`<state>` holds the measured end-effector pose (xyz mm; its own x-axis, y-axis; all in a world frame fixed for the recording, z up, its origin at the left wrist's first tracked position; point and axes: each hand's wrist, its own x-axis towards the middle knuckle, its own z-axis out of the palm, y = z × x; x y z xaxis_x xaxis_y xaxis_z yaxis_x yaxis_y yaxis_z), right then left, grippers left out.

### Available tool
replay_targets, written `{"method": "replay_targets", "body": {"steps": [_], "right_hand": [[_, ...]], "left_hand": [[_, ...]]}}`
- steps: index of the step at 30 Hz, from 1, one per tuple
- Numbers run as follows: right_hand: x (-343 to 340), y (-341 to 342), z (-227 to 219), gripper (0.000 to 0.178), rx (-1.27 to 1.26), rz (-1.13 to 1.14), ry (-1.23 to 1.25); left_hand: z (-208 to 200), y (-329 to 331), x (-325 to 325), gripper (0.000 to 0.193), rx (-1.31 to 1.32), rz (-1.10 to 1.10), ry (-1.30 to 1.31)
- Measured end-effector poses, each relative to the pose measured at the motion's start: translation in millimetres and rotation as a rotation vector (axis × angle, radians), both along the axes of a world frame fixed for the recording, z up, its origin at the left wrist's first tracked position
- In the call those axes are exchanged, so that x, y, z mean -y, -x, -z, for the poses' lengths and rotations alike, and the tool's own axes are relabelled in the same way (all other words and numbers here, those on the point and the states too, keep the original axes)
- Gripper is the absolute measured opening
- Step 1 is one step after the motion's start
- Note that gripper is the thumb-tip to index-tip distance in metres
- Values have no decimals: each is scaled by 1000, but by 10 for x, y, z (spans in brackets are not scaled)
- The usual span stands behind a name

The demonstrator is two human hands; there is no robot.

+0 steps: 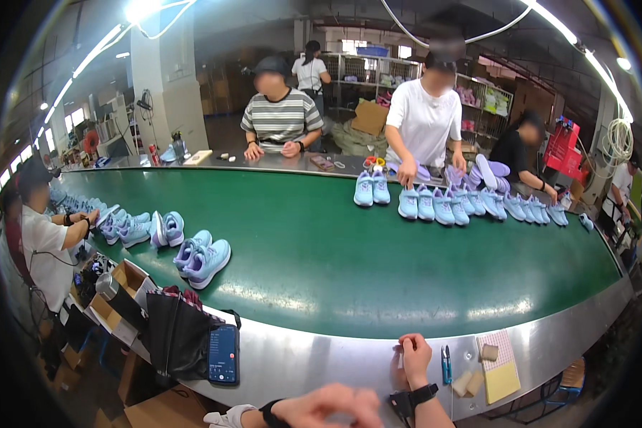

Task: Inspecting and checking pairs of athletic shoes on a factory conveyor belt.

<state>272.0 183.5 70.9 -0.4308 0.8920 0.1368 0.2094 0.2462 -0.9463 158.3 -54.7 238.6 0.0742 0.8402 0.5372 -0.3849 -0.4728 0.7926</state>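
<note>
My left hand (329, 406) hangs over the near metal edge at the bottom, smeared by motion, its finger pose unclear. My right hand (415, 358) rests by the metal ledge (299, 357), fingers curled in, and nothing shows in them. Just right of it lie teal-handled thread snips (446, 365). Beyond these are small tan blocks (464, 384) and a pink-and-yellow notepad (503, 381) with another tan block (489, 352) on top. Ahead of both hands runs a green conveyor belt (321, 264).
Light-blue sneakers (207, 260) stand in rows along the belt's left and far right sides. A phone (223, 354) leans by a black bag (171, 339) at the near left, beside an open box (125, 292) and a flask (114, 292). Several people work around the belt; one across touches a sneaker (408, 203).
</note>
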Motion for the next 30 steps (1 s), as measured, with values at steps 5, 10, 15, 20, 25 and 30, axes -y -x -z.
{"method": "replay_targets", "body": {"steps": [5, 10, 15, 20, 25, 30], "right_hand": [[19, -26, 40, 15, -3, -1, -86], [-96, -10, 218, 15, -36, 11, 21], [-125, -45, 221, 14, -35, 22, 11], [-114, -28, 185, 15, -18, -21, -6], [-89, -20, 121, 13, -2, 7, 12], [-70, -28, 129, 14, -30, -8, 19]], "left_hand": [[77, -270, 77, 82, -178, 481, -329], [685, -483, -90, 69, 10, 422, -504], [1497, -537, 164, 59, 21, 358, -291], [2499, -349, 511, 49, 45, 305, -71], [3684, -291, 1036, 39, 87, 245, 162], [4508, -194, 1401, 39, -84, 35, 351]]}}
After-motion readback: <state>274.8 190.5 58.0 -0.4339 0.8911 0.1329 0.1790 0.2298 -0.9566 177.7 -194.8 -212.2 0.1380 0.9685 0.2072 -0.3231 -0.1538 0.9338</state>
